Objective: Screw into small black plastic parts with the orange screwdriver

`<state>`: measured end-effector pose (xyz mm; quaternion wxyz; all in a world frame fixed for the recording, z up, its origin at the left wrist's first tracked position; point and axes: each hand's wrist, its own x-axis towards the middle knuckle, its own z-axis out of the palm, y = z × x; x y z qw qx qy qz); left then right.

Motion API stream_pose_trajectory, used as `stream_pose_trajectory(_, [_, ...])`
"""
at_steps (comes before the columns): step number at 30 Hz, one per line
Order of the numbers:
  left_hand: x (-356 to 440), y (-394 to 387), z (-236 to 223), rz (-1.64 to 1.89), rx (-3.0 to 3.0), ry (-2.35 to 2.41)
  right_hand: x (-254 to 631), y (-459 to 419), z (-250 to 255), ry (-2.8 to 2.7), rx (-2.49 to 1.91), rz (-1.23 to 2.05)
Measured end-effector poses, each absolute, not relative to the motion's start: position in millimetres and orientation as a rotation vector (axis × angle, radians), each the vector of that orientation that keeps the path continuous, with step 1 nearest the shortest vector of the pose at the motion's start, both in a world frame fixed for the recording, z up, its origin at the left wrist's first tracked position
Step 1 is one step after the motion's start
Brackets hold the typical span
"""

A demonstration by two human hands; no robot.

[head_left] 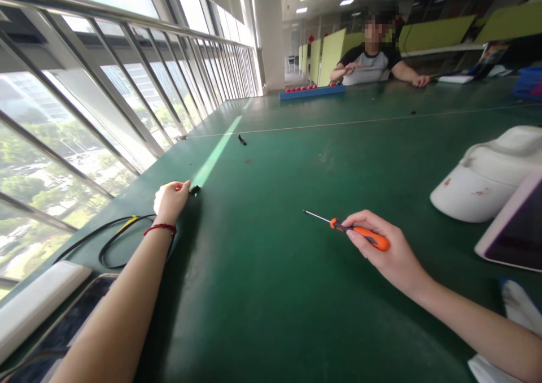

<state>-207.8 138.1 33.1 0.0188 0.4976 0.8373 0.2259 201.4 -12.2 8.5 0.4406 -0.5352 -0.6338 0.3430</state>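
Observation:
My right hand (383, 242) is closed round the handle of an orange and black screwdriver (378, 240). Its thin metal shaft points left, over the green table (262, 292). At the left, my left hand (171, 199) pinches a small black piece (194, 190), too small to tell its kind. A dark red cord circles that wrist. Beside the left forearm lies a coiled black cable (105, 242) with a yellow tie or tag. Farther up the table is another small black piece (241, 140), apart from both hands.
A metal railing (127, 27) and windows line the left side. White power-strip-like bar (42, 304) and phone (91, 298) lie front left. At right are a white rounded device (474, 185) and a screen (516, 230). Across the table sits a person (368, 66) near a blue rack (311, 93).

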Motion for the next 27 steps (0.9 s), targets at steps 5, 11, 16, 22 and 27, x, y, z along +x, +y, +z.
stream_pose_trajectory(5, [-203, 138, 29, 0.704, 1.630, 2.625, 203, -11, 10, -1.526, -1.331, 0.840])
stream_pose_trajectory(11, [-188, 136, 25, 0.532, 1.850, 2.698, 205, -7, 10, -1.463, -1.330, 0.859])
stream_pose_trajectory(16, [-189, 137, 20, 0.679, 1.706, 2.683, 207, -3, 9, -1.424, -1.332, 0.839])
stream_pose_trajectory(22, [-188, 133, 13, 0.820, 1.582, 2.691, 208, 1, 9, -1.429, -1.325, 0.827])
stream_pose_trajectory(27, [-170, 124, 9, 1.008, 1.583, 2.547, 206, 3, 13, -1.423, -1.325, 0.832])
